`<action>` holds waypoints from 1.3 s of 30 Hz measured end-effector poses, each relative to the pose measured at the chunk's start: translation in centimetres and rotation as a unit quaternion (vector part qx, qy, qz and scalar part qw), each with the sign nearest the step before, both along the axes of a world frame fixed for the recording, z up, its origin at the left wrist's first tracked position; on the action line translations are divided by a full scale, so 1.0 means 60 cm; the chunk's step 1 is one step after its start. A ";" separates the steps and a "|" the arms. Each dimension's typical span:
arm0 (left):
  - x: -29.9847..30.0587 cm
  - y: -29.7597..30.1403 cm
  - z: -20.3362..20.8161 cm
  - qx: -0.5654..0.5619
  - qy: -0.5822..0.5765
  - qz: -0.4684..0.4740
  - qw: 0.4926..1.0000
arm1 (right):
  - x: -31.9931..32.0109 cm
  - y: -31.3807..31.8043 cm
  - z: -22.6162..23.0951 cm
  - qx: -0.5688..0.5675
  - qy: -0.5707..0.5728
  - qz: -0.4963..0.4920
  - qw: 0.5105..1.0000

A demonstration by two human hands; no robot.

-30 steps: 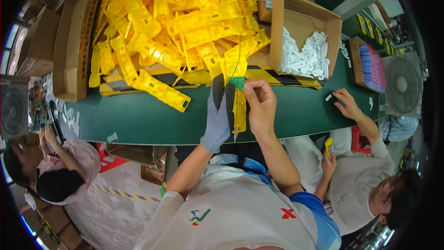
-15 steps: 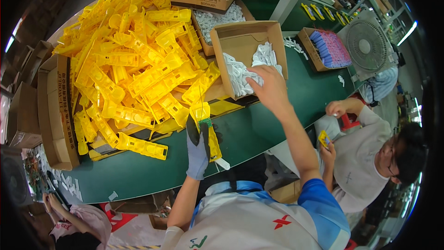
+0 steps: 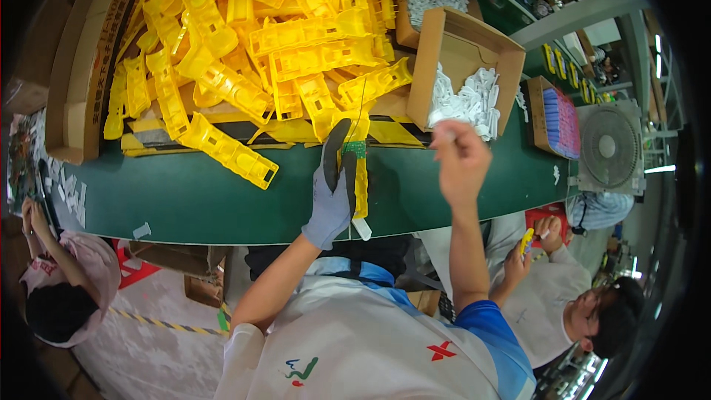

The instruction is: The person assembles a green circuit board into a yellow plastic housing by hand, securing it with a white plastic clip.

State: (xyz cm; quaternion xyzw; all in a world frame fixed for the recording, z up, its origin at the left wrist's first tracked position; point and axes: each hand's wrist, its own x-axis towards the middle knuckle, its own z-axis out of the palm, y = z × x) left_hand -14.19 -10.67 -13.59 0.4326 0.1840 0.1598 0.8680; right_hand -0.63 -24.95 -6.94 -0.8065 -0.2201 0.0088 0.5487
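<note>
My left hand (image 3: 329,196), in a grey glove with dark fingers, is closed around a yellow plastic casing (image 3: 361,187) above the table's near edge. A small green circuit board (image 3: 355,150) lies in the casing, and a thin dark wire rises from its far end. From the near end sticks a white plastic piece (image 3: 362,229). My bare right hand (image 3: 464,167), blurred by motion, is at the near side of a cardboard box (image 3: 432,59) of small white parts (image 3: 474,96). Its fingers are curled into a pinch; what they hold cannot be made out.
A large heap of yellow casings (image 3: 222,78) covers the table's far left, beside an upright carton (image 3: 74,81). At the right stand a box of purple items (image 3: 561,122) and a fan (image 3: 609,147). Co-workers sit at left (image 3: 63,281) and right (image 3: 548,304).
My right hand has come out of the white parts toward the box's near side, its fingers now pinched. My left hand still holds the casing. The whole view has shifted and turned.
</note>
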 end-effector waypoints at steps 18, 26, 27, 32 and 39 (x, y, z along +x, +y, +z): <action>0.000 0.009 0.000 0.103 0.040 0.019 0.994 | -0.015 0.033 -0.100 0.085 0.305 0.273 0.908; 0.002 0.004 -0.013 0.216 0.060 0.055 0.973 | -0.047 0.057 -0.091 0.083 0.280 0.228 0.929; 0.002 0.004 -0.010 0.216 0.059 0.054 0.973 | -0.052 0.057 -0.093 0.083 0.280 0.227 0.929; -0.001 0.003 -0.003 0.237 0.075 0.028 0.968 | -0.065 0.053 -0.109 0.129 0.305 0.190 0.924; 0.005 -0.007 -0.021 0.329 0.024 0.089 0.940 | -0.088 0.050 -0.107 0.164 0.329 0.119 0.922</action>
